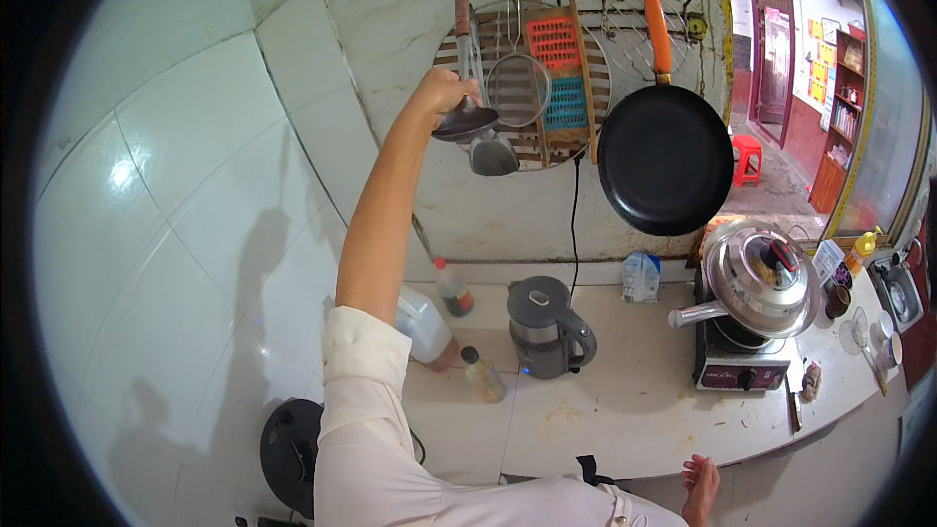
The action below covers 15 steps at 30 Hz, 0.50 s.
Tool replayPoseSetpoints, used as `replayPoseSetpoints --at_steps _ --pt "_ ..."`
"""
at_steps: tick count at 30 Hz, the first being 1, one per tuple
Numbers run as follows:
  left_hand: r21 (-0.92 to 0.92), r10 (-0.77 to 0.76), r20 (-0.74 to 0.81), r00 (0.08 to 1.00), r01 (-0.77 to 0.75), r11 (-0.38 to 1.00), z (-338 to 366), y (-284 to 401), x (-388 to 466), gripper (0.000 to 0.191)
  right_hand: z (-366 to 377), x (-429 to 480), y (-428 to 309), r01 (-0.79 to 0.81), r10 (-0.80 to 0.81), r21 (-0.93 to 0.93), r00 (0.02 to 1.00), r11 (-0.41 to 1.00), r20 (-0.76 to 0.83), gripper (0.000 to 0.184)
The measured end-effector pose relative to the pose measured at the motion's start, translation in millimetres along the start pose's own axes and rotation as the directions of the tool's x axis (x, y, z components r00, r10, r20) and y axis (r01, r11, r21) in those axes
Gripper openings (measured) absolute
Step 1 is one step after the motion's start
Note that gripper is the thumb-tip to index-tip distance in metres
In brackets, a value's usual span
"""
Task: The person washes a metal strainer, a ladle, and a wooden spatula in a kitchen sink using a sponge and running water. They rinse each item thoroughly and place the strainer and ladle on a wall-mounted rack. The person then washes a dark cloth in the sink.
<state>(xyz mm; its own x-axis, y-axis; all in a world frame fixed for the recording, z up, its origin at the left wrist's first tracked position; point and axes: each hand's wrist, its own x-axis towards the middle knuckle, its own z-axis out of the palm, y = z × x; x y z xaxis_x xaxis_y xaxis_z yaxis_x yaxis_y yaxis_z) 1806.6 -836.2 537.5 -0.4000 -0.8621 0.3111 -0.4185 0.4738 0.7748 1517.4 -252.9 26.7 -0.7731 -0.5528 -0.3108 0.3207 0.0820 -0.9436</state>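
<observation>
My left hand (444,96) is raised to the wall, its fingers closed around the shaft of a dark ladle (466,122). The ladle hangs beside a metal spatula (493,154), a wire strainer (519,90) and a wooden grater with red and blue plates (560,106). To the right a black frying pan (665,159) with an orange handle hangs on the wall. My right hand (701,484) is low, near the counter's front edge, fingers slightly curled and holding nothing that shows.
On the counter (607,417) stand an electric kettle (543,326), a sauce bottle (454,289), a small bottle (483,375) and a plastic jug (424,326). A lidded steel pan (761,278) sits on the gas stove (743,375). A knife (796,410) lies beside it, near the sink (899,293).
</observation>
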Motion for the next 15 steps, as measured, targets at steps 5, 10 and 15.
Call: replayPoseSetpoints --at_steps 5,10,15 --pt "-0.358 0.034 0.208 0.978 0.044 0.933 -12.1 0.2 4.8 0.027 3.1 -1.2 -5.2 0.017 -0.017 -0.002 1.000 1.000 0.021 0.041" --pt "-0.261 0.021 0.118 0.993 0.010 0.965 6.3 -25.2 7.7 0.025 3.2 -2.9 -5.4 -0.001 0.001 0.009 1.000 1.000 0.010 0.042" --pt "-0.026 0.099 -0.084 0.992 -0.102 0.994 27.9 -73.0 19.4 0.020 4.3 -8.9 -6.9 0.012 -0.012 -0.014 1.000 1.000 -0.010 0.042"
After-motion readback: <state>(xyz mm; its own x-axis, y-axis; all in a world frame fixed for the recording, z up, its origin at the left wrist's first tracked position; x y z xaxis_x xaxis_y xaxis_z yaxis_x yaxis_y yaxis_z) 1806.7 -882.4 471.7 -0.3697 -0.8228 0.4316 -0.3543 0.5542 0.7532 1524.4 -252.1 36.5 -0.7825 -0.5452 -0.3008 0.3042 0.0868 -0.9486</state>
